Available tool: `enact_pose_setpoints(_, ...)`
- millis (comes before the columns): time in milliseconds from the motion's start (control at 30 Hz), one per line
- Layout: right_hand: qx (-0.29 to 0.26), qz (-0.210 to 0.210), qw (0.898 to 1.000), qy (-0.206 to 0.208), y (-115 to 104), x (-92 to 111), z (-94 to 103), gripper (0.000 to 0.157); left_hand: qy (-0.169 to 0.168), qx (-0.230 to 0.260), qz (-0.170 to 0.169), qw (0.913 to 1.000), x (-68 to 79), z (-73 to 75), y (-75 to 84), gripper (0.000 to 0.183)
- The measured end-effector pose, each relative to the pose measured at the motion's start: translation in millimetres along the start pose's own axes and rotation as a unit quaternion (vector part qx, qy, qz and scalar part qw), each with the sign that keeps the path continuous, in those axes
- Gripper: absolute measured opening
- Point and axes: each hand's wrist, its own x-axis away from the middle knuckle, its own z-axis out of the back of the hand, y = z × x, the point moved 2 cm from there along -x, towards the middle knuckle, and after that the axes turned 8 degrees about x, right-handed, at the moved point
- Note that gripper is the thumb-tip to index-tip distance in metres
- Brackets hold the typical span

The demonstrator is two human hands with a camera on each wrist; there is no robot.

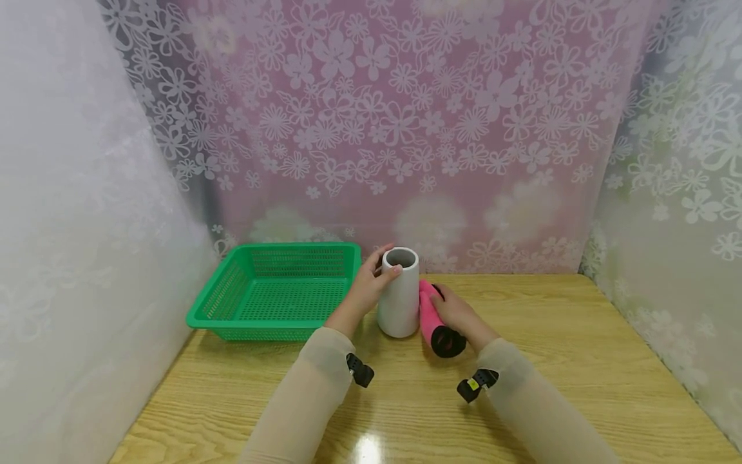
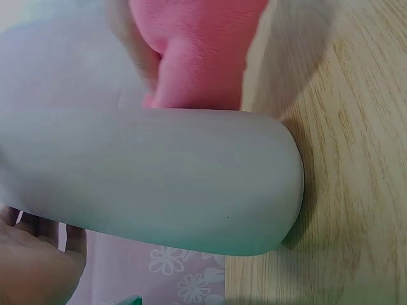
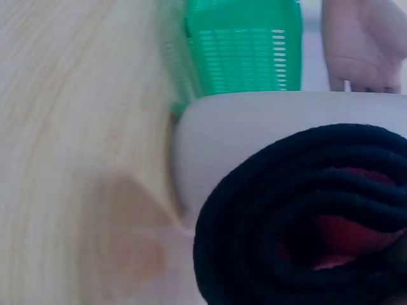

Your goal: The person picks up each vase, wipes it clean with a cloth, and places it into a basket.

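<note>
Pinkish curtain sheeting printed with white flowers (image 1: 394,142) hangs behind a yellow wood-grain table (image 1: 551,412), where a smooth white cylindrical vase (image 1: 399,306) stands upright, its round mouth facing up.

Just right of the vase is a pink fleecy fabric roll with black trim (image 1: 430,316). Its long axis runs aslant to the vase's vertical one: the far end leans in toward the vase's side, below the level of the mouth, and the black-rimmed end points back toward the person, away from the vase. Whether roll and vase touch, or whether the roll bears on the table, I cannot tell.

At the vase's right, the right hand (image 1: 455,309) grasps the roll from its outer side and is the nearer hand to it. On the vase's left, the left hand (image 1: 368,287) grips the upper wall, thumb in front by the rim and fingers round the back.

Left of the vase sits a green rectangular plastic basket (image 1: 197,321) with perforated walls.

Counted: one vase, one roll, one basket, two hands, and two small black wrist cameras (image 1: 362,372), both on the person's side of the vase.
</note>
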Motion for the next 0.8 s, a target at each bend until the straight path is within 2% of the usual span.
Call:
enact_pose_setpoints(100, -0.006, -0.002, 1.000, 0.006, -1.9, 1.9, 7.7, 0.057, -0.001, 0.002, 0.002, 1.0000, 0.4, -0.7, 0.9, 0.058)
enact_pose_setpoints(267, -0.030, 0.006, 0.999, 0.013, -6.1, 6.8, 21.0, 0.057, -0.017, 0.002, 0.014, 0.9997, 11.2, -3.0, 25.7, 0.058)
enact_pose_setpoints(333, -0.030, 0.010, 0.999, 0.018, -8.3, 9.6, 26.8, 0.058, -0.025, 0.002, 0.018, 0.9995, 11.1, -2.3, 26.9, 0.059)
enact_pose_setpoints(500, -0.028, 0.019, 0.999, 0.032, -15.0, 16.4, 39.3, 0.061, -0.011, 0.003, 0.013, 0.9999, -0.4, 1.1, 0.6, 0.061)
enact_pose_setpoints(800, -0.046, 0.054, 0.995, 0.065, -30.1, 28.3, 56.7, 0.063, -0.002, 0.001, 0.005, 1.0000, 0.3, -0.1, -1.9, 0.058)
